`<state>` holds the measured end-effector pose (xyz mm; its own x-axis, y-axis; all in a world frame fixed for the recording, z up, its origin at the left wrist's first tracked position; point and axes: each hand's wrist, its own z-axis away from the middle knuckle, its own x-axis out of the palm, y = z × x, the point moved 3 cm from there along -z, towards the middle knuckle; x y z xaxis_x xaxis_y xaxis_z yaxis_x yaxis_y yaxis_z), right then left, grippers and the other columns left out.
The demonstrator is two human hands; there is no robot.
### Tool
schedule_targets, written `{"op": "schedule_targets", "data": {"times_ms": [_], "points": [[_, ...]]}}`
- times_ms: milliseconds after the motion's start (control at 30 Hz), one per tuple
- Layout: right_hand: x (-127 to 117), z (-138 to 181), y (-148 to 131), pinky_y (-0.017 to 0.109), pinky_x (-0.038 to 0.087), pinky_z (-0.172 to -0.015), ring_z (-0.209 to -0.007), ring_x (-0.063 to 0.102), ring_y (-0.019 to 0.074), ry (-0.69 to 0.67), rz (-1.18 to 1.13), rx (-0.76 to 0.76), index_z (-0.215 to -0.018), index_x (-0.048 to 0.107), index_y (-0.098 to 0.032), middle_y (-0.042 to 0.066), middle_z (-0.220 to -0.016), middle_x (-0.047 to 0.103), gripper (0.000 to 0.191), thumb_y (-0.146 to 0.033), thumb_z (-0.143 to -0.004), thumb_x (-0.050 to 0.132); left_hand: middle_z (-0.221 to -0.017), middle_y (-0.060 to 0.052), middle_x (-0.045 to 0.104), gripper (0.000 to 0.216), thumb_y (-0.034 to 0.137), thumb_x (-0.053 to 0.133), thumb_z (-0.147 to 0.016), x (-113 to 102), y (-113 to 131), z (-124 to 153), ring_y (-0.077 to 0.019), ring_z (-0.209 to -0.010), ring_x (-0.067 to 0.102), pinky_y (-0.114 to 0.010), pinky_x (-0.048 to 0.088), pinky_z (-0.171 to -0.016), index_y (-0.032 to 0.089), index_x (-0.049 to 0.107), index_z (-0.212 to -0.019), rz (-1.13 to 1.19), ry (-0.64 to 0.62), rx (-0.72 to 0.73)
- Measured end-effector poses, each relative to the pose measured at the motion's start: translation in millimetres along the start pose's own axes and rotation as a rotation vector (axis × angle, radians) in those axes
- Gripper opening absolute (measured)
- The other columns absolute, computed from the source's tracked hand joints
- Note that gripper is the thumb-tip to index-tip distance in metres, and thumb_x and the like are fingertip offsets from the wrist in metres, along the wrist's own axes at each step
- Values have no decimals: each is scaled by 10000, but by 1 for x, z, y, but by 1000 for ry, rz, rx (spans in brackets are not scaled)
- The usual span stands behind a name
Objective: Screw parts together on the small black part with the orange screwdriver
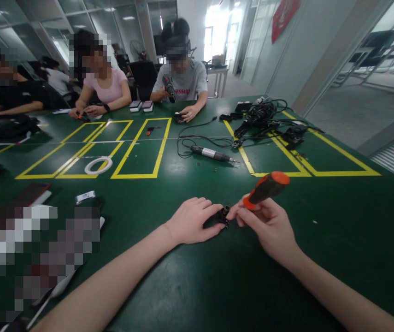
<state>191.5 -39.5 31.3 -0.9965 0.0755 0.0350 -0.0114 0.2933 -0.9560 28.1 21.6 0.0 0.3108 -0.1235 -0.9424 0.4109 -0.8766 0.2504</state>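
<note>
My left hand [193,220] is closed around a small black part [214,222], pressing it to the green table. A short dark cylindrical piece stands up from that part between thumb and forefinger. Just to the right, my right hand [269,226] holds a screwdriver [266,190] with a black and orange handle. Its handle tilts up and to the right, and its shaft is hidden by my fingers. My right fingertips are close beside the black part; whether they touch it I cannot tell.
Beyond my hands lies a corded electric screwdriver [212,153]. Tangled black cables [264,117] are heaped at the back right. A white tape roll [98,165] sits left on the yellow-marked table [321,221]. Across from me a person [181,78] holds a power drill [169,89].
</note>
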Motion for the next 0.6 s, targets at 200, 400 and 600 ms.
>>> {"op": "schedule_targets", "data": {"times_ms": [200, 400, 600], "points": [[-4, 0, 5, 269, 515, -526, -541, 561, 137, -11, 34, -13, -802, 696, -194, 45, -715, 693, 311, -488, -884, 755, -929, -41, 676, 343, 448, 559, -974, 2, -1, 1, -205, -871, 644, -334, 471, -758, 186, 610, -1190, -14, 4, 4], [0, 2, 4, 270, 523, -518, -533, 583, 141, -46, -32, -27, -873, 692, -203, 39, -711, 694, 305, -504, -902, 733, -928, -39, 670, 323, 433, 568, -969, 2, -1, 1, -208, -864, 639, -340, 470, -749, 182, 617, -1167, -12, 3, 5], [-1, 0, 0, 281, 532, -531, -543, 573, 146, -37, 47, -5, -805, 682, -199, 47, -710, 690, 357, -543, -876, 746, -914, -40, 671, 315, 430, 559, -973, 1, -1, 0, -209, -850, 635, -335, 463, -739, 178, 625, -1150, -8, 11, 18]]}}
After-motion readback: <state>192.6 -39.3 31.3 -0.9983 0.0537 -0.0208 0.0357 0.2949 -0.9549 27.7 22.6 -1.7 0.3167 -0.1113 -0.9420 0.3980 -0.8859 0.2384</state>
